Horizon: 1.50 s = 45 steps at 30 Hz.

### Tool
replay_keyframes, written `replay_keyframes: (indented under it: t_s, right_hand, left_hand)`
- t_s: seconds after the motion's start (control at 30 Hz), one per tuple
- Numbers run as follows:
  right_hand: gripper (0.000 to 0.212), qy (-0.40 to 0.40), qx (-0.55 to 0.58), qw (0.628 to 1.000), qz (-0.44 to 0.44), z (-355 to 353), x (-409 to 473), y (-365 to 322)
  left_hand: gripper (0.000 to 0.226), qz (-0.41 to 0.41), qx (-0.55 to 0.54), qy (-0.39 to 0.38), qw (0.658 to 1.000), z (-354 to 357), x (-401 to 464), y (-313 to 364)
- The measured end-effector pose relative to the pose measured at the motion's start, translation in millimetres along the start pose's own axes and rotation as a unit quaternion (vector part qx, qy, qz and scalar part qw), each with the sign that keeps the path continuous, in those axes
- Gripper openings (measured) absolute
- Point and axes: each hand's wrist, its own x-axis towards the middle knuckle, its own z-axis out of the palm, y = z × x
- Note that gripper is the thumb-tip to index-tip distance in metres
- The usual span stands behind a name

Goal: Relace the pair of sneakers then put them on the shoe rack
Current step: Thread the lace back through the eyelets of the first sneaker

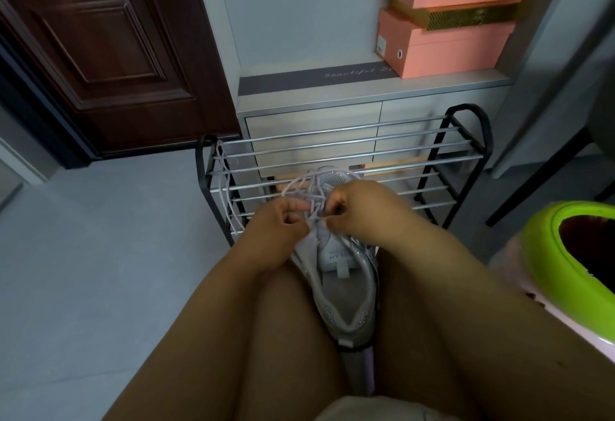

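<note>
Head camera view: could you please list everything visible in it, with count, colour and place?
sneaker: one, pale grey, held between the person's legs, toe towards the rack
lace: one, pale lilac, partly threaded, looping above the sneaker
spare lace: one, pale lilac, draped over the rack's left end
shoe rack: one, black frame with silver bars, ahead on the floor
shoe boxes: stack, pink, on the ledge, upper right
door: one, dark brown, upper left
green-rimmed object: one, lime green, right edge
left hand: pinching the lace
right hand: pinching the lace
legs: two, bare, bottom
</note>
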Motion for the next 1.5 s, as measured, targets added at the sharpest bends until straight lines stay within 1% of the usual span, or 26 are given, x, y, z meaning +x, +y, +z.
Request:
replay_keyframes:
  t_s: [0.07, 0.1, 0.17, 0.2, 0.23, 0.3, 0.37, 0.43, 0.5, 0.57, 0.67, 0.73, 0.77, 0.83, 0.9, 0.97, 1.0, 1.07, 1.13, 1.2, 1.27, 1.3, 1.33, 1.4, 1.43, 1.5]
  right_hand:
    - [0.006, -0.011, -0.026, 1.000, -0.002, 2.7, 2.6, -3.9]
    - [0.007, -0.019, -0.006, 1.000, -0.011, 2.7, 2.2, -4.0]
    - [0.005, -0.044, 0.095, 0.994, -0.042, -4.6, -2.4, 0.2]
    - [0.005, -0.059, 0.160, 0.983, -0.064, -11.0, -6.4, 2.4]
    - [0.008, -0.080, 0.228, 0.966, -0.089, -17.9, -10.9, 4.8]
    - [0.011, -0.133, 0.347, 0.918, -0.138, -30.1, -18.0, 11.8]
    - [0.012, -0.206, 0.408, 0.870, -0.184, -37.6, -21.9, 15.3]
    - [0.009, -0.281, 0.411, 0.834, -0.236, -37.4, -23.4, 13.8]
    - [0.006, -0.332, 0.400, 0.803, -0.292, -34.2, -23.4, 7.7]
    - [0.006, -0.370, 0.420, 0.754, -0.344, -31.6, -23.6, 1.1]
    - [0.021, -0.402, 0.458, 0.679, -0.410, -29.0, -25.1, -7.1]
    - [0.027, -0.413, 0.476, 0.659, -0.411, -28.4, -23.7, -6.5]
    - [0.028, -0.413, 0.484, 0.659, -0.401, -28.2, -22.9, -3.2]
    - [0.026, -0.398, 0.501, 0.677, -0.363, -28.9, -22.1, 8.8]
    - [0.017, -0.372, 0.519, 0.703, -0.313, -31.6, -21.9, 23.6]
    - [0.011, -0.346, 0.520, 0.737, -0.259, -35.3, -21.3, 37.0]
    - [0.010, -0.329, 0.505, 0.764, -0.230, -37.7, -21.5, 41.3]
    - [0.018, -0.271, 0.447, 0.839, -0.153, -41.2, -22.1, 43.4]
    - [0.025, -0.174, 0.373, 0.909, -0.068, -38.3, -19.7, 41.9]
    - [0.023, -0.064, 0.311, 0.948, -0.028, -30.9, -13.3, 34.8]
    - [0.015, 0.008, 0.270, 0.962, -0.034, -21.2, -5.9, 23.3]
    - [0.016, 0.023, 0.249, 0.968, -0.040, -16.4, -3.2, 17.8]
    - [0.018, 0.027, 0.223, 0.973, -0.050, -12.4, -0.9, 14.0]
    - [0.011, 0.027, 0.174, 0.981, -0.079, -8.6, 0.8, 8.0]
    - [0.008, 0.023, 0.170, 0.982, -0.084, -8.0, 1.7, 7.4]
    - [0.014, 0.011, 0.248, 0.967, -0.056, -10.1, 3.4, 11.2]
  left_hand:
    - [0.018, -0.006, -0.003, -0.007, 1.000, -0.2, -0.8, 1.3]
    - [0.018, -0.010, -0.009, -0.011, 1.000, -0.4, -0.6, 0.8]
    - [0.020, -0.019, -0.023, -0.014, 0.999, -1.1, -0.5, 0.4]
    - [0.021, -0.021, -0.030, -0.016, 0.999, -1.2, -1.0, 1.3]
    - [0.021, -0.025, -0.037, -0.017, 0.999, -1.2, -1.2, 2.5]
    - [0.020, -0.042, -0.052, -0.018, 0.998, -1.4, -0.7, 4.7]
    - [0.018, -0.062, -0.077, -0.029, 0.995, -1.9, -0.1, 7.2]
    - [0.022, -0.078, -0.111, -0.033, 0.990, -1.8, 1.1, 9.8]
    - [0.030, -0.093, -0.139, -0.021, 0.986, -0.1, 2.2, 13.1]
    - [0.030, -0.092, -0.129, -0.013, 0.987, 0.7, 2.1, 14.7]
    - [0.028, -0.082, -0.089, -0.013, 0.993, 0.5, 0.2, 15.2]
    - [0.028, -0.082, -0.102, -0.008, 0.991, 0.1, 0.9, 13.0]
    - [0.025, -0.085, -0.126, -0.003, 0.988, -0.4, 1.5, 12.1]
    - [0.020, -0.094, -0.213, 0.002, 0.973, -3.1, 2.9, 9.8]
    - [0.019, -0.092, -0.284, -0.004, 0.954, -7.9, 3.6, 6.7]
    - [0.018, -0.074, -0.318, -0.014, 0.945, -12.0, 2.2, 3.4]
    - [0.017, -0.061, -0.328, -0.018, 0.943, -12.5, 1.4, 2.7]
    - [0.017, -0.033, -0.334, -0.025, 0.942, -11.6, 0.6, 0.9]
    - [0.018, -0.017, -0.335, -0.018, 0.942, -8.9, 1.8, 0.4]
    - [0.021, -0.010, -0.334, -0.012, 0.943, -5.9, 3.8, 1.2]
    - [0.022, 0.004, -0.317, -0.018, 0.948, -2.8, 3.7, 3.8]
    - [0.021, 0.013, -0.308, -0.023, 0.951, -1.4, 2.9, 4.9]
    - [0.021, 0.020, -0.301, -0.026, 0.953, -0.6, 2.0, 5.8]
    - [0.020, 0.022, -0.301, -0.025, 0.953, -2.0, 1.8, 5.3]
    - [0.022, 0.016, -0.314, -0.025, 0.949, -3.5, 2.3, 4.7]
    - [0.025, 0.000, -0.363, -0.030, 0.931, -6.4, 3.2, 4.0]
